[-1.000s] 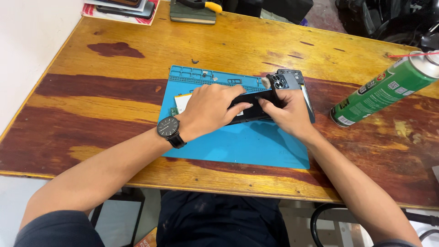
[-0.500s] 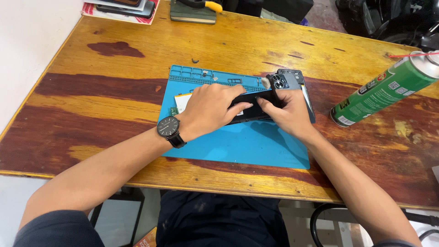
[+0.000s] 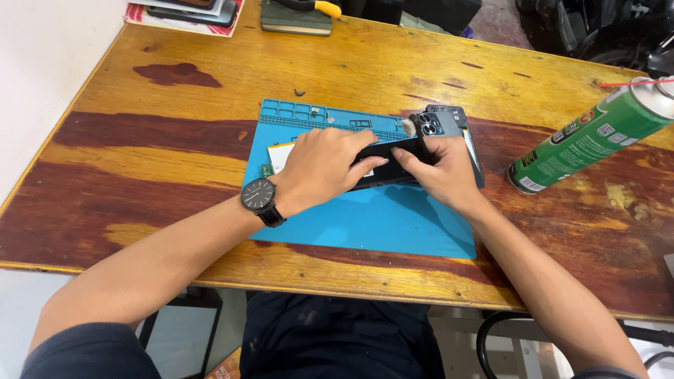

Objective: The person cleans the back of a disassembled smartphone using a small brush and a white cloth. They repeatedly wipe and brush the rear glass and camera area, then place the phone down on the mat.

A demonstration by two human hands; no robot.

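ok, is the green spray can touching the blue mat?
Apart. The head view shows the green spray can lying on bare wooden table, with a strip of wood between it and the blue mat.

On the tabletop (image 3: 421, 70) lies 1 blue repair mat (image 3: 365, 217). There is 1 black phone (image 3: 393, 163) with 1 grey back cover (image 3: 453, 123) beside it, and 2 hands on the phone: 1 left hand (image 3: 323, 168) and 1 right hand (image 3: 442, 172). 1 black wristwatch (image 3: 258, 196) is worn. 1 green spray can (image 3: 590, 137) stands tilted. 1 yellow-handled tool (image 3: 319, 7) and 1 dark notebook (image 3: 295, 20) sit at the far edge.
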